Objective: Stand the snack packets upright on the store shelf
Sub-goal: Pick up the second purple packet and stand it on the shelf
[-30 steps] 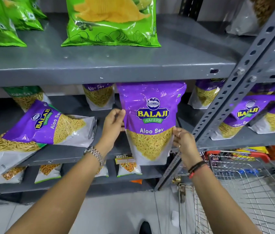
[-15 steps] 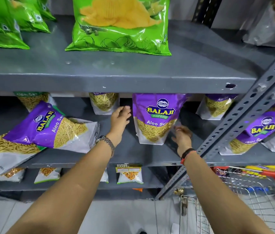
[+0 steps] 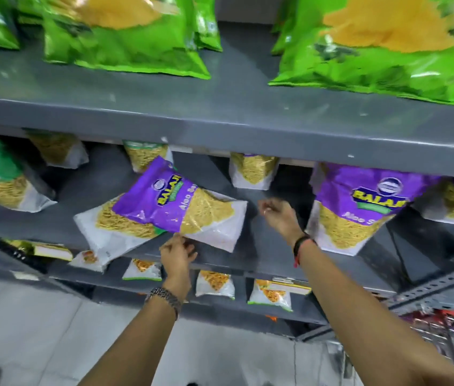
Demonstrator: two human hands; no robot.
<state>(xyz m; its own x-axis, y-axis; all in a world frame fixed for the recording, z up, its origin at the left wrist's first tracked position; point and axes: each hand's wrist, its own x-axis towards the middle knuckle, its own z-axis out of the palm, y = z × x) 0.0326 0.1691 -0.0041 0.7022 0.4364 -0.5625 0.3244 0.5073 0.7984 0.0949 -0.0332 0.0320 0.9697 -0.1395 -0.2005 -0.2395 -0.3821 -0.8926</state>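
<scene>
A purple Balaji Aloo Sev packet [image 3: 181,207] lies tilted on its side on the middle grey shelf [image 3: 273,246], on top of another flat packet [image 3: 111,227]. My left hand [image 3: 178,253] is at its lower front edge, fingers touching it; blur hides whether they grip. My right hand [image 3: 276,215] hovers just right of that packet, fingers loosely curled around nothing. Further right a second purple Aloo Sev packet [image 3: 359,207] stands upright on the same shelf, apart from both hands.
Green chip bags [image 3: 125,37] [image 3: 373,45] stand on the upper shelf [image 3: 220,129], which overhangs the middle one. More sev packets [image 3: 253,171] stand at the back. Small packets [image 3: 214,284] line the lower shelf. A wire cart [image 3: 443,338] is at lower right.
Both hands have let go of the upright purple packet, which stands on the shelf, and moved left to the lying packet. The view has swung left.
</scene>
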